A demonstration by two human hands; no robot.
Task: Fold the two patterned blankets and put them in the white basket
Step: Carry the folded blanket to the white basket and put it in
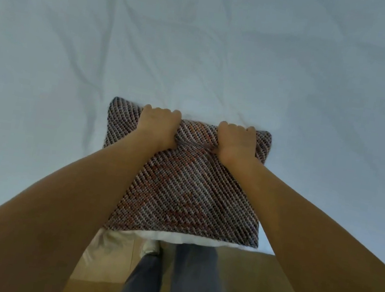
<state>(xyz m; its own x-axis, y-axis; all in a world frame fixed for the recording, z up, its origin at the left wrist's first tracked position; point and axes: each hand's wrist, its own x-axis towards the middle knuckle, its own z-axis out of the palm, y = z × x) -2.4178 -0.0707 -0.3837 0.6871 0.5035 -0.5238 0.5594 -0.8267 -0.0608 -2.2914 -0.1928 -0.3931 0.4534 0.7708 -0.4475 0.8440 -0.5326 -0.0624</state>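
Note:
A folded patterned blanket (187, 190), woven in diagonal brown, orange and grey stripes, lies as a thick square at the near edge of a white bed sheet (201, 47). My left hand (159, 128) grips its far edge on the left, fingers curled over the fold. My right hand (237, 140) grips the same far edge on the right, and the cloth bunches into a crease between the two hands. No second blanket and no white basket show in this view.
The white sheet spreads wide beyond and to both sides of the blanket. A tan floor (254, 280) shows below the bed edge and along the right side. My legs in grey trousers (180, 284) stand against the bed. Something white (116, 247) sits on the floor at lower left.

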